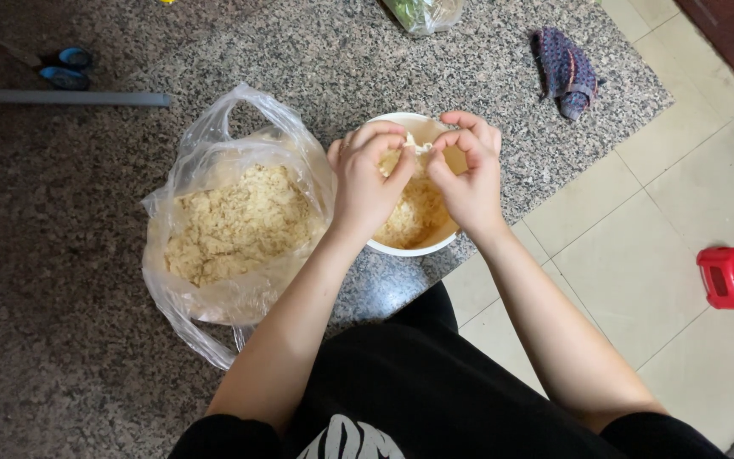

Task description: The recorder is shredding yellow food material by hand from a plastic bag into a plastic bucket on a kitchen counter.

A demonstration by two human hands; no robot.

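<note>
Pale yellowish crumbly stuff (416, 212), looks like shredded or crumbled dough, sits heaped in a white bowl (409, 248) at the front edge of the speckled granite desk (87, 280). Both hands are right over the bowl, close together, left hand (369, 174) and right hand (467, 170) each pinching at a small whitish piece (418, 144) held between the fingertips, so they're clamped on that bit. Just left of the bowl, touching it, is a clear plastic bag (214, 161) spread open with a much bigger pile of the same crumbs (235, 223). Further back there's a blue patterned cloth (564, 70), scissors with blue handles (57, 68) and a grey bar (78, 98). Red plastic stool (731, 278) down on the tiled floor (639, 255)
</note>
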